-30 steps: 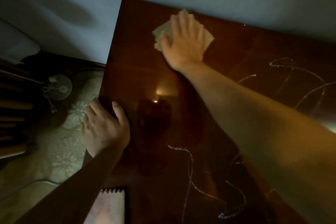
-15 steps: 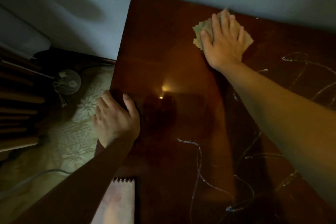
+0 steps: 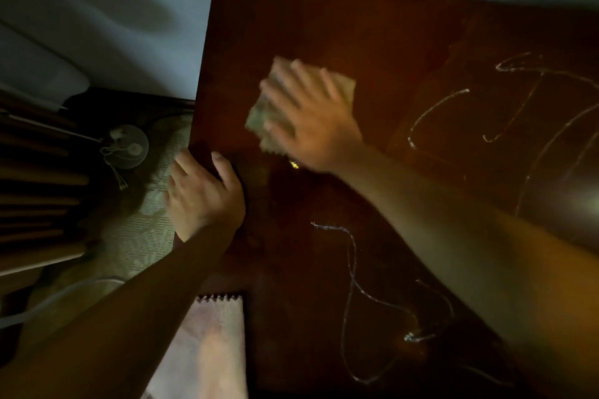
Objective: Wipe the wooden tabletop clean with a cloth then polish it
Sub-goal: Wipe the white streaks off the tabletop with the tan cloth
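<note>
Swept leftward, my right hand (image 3: 311, 120) spread flat on pale-yellow cloth (image 3: 257, 121) | I judged it limp, best palmed | left hand (image 3: 202, 197) gripped brown wooden tabletop (image 3: 372, 26) edge.

Probably a home; patterned fabric (image 3: 139, 230) beside wooden table (image 3: 389, 26).

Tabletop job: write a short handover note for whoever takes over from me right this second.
Left hand: grips the left edge of the tabletop, thumb on top.
Right hand: flat on the cloth, pressing it to the far-left part of the top; blurred, so likely mid-wipe.
Second cloth, pinkish: lies at the near left corner, untouched.
Done: the far-left area shows no marks.
Left: white streaks near the front and more on the right need wiping, then polish the whole top.
</note>
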`<state>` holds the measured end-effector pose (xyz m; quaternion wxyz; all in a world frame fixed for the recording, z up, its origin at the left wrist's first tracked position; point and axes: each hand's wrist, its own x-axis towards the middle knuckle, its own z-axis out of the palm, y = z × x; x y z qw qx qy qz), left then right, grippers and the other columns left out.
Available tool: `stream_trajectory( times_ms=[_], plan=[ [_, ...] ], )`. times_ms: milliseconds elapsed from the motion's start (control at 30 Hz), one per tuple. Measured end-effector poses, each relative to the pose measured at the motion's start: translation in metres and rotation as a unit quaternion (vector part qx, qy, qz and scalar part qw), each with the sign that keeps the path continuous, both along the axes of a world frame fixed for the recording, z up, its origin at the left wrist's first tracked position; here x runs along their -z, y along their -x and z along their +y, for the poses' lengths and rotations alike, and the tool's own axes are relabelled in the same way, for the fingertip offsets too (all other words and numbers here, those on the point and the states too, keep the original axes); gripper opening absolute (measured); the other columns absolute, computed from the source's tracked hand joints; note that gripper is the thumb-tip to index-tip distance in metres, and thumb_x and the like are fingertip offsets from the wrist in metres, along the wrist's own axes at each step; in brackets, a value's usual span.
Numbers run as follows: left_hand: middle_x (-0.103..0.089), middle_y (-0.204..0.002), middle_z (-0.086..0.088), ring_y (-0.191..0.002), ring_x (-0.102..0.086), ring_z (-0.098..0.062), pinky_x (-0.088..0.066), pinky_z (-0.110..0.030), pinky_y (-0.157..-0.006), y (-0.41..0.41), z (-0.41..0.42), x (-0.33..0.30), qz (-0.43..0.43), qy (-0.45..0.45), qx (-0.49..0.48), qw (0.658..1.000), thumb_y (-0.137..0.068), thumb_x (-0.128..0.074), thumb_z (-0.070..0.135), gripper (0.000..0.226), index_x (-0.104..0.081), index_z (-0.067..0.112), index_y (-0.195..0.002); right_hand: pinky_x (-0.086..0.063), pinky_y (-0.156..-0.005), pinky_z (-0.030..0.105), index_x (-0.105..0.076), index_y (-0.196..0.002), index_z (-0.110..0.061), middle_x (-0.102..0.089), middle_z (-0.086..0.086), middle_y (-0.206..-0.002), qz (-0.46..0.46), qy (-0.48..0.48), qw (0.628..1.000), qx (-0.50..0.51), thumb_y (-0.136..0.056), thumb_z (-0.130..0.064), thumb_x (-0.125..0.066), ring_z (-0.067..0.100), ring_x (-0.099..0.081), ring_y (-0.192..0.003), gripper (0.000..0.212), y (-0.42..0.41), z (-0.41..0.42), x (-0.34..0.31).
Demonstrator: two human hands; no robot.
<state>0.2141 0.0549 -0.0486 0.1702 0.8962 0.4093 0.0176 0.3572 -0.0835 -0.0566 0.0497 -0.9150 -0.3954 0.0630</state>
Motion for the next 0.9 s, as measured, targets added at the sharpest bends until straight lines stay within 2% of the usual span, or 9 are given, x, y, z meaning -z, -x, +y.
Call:
stream_trajectory(
  times_ms=[133,233,300,400,533,667,800,900],
  plan=[
    [-0.054,-0.13,-0.025,-0.117,-0.054,-0.044,-0.041,-0.052,-0.098,0.001,0.001,0.0,0.003,-0.005,0.004,1.0,-0.104,-0.034,0.042,0.054,-0.041,-0.001,-0.136,0.004,-0.127,0.052,-0.012,-0.164,-0.027,0.0,0.003,-0.173,0.034,0.008,0.988,0.147,-0.105,-0.06,-0.017,0.025,0.005,-0.159,0.068,-0.055,-0.024,-0.002],
    [-0.055,-0.129,-0.024,-0.116,-0.055,-0.043,-0.041,-0.051,-0.098,0.001,0.0,0.001,0.002,-0.008,0.004,1.0,-0.104,-0.034,0.042,0.053,-0.042,0.0,-0.134,0.005,-0.126,0.054,-0.01,-0.164,-0.024,0.001,0.006,-0.173,0.028,0.004,0.977,0.211,-0.105,-0.058,-0.014,0.028,0.005,-0.159,0.068,-0.042,-0.015,-0.001],
    [-0.055,-0.128,-0.024,-0.115,-0.056,-0.043,-0.041,-0.05,-0.097,0.001,0.0,0.003,-0.001,-0.008,0.004,1.0,-0.103,-0.034,0.042,0.053,-0.042,-0.001,-0.134,-0.001,-0.126,0.056,-0.013,-0.164,-0.021,-0.005,0.01,-0.172,0.011,-0.004,0.969,0.247,-0.106,-0.056,-0.014,0.03,0.0,-0.159,0.068,-0.006,-0.004,-0.001],
    [-0.054,-0.13,-0.025,-0.117,-0.054,-0.044,-0.04,-0.051,-0.098,0.001,0.001,0.004,-0.001,-0.009,0.006,1.0,-0.103,-0.034,0.042,0.054,-0.041,0.0,-0.135,-0.008,-0.125,0.056,-0.029,-0.161,-0.018,-0.021,0.012,-0.169,-0.008,-0.043,0.98,0.195,-0.108,-0.052,-0.025,0.032,-0.013,-0.158,0.063,0.079,0.004,-0.002],
    [-0.054,-0.129,-0.026,-0.117,-0.055,-0.044,-0.04,-0.052,-0.098,0.001,0.001,0.004,-0.007,-0.015,0.01,1.0,-0.103,-0.032,0.043,0.054,-0.042,0.0,-0.135,-0.008,-0.126,0.056,-0.032,-0.159,-0.021,-0.019,0.008,-0.17,0.04,-0.036,0.994,0.093,-0.106,-0.055,-0.029,0.03,-0.012,-0.158,0.064,0.151,-0.013,-0.001],
    [-0.055,-0.128,-0.024,-0.116,-0.055,-0.043,-0.041,-0.051,-0.097,0.002,0.002,0.004,-0.004,-0.017,0.006,1.0,-0.103,-0.032,0.043,0.054,-0.042,0.001,-0.134,-0.006,-0.126,0.053,-0.03,-0.16,-0.026,-0.019,0.005,-0.17,0.031,-0.014,0.999,0.034,-0.104,-0.058,-0.025,0.028,-0.012,-0.158,0.065,0.112,-0.033,-0.001],
    [-0.056,-0.128,-0.022,-0.116,-0.056,-0.041,-0.042,-0.049,-0.095,0.002,0.002,0.006,-0.004,-0.02,0.011,1.0,-0.103,-0.033,0.043,0.052,-0.042,0.002,-0.134,-0.001,-0.126,0.051,-0.022,-0.162,-0.026,-0.013,0.005,-0.172,0.024,-0.008,0.992,0.123,-0.105,-0.056,-0.023,0.027,-0.005,-0.159,0.065,0.047,-0.034,0.001],
    [-0.055,-0.129,-0.021,-0.116,-0.056,-0.04,-0.042,-0.05,-0.095,0.002,0.003,0.007,-0.006,-0.021,0.012,1.0,-0.103,-0.031,0.045,0.054,-0.042,0.003,-0.134,0.001,-0.127,0.052,-0.018,-0.163,-0.024,-0.007,0.004,-0.172,0.032,-0.014,0.988,0.151,-0.106,-0.053,-0.023,0.026,-0.001,-0.159,0.064,0.037,-0.027,0.002]
  ],
)
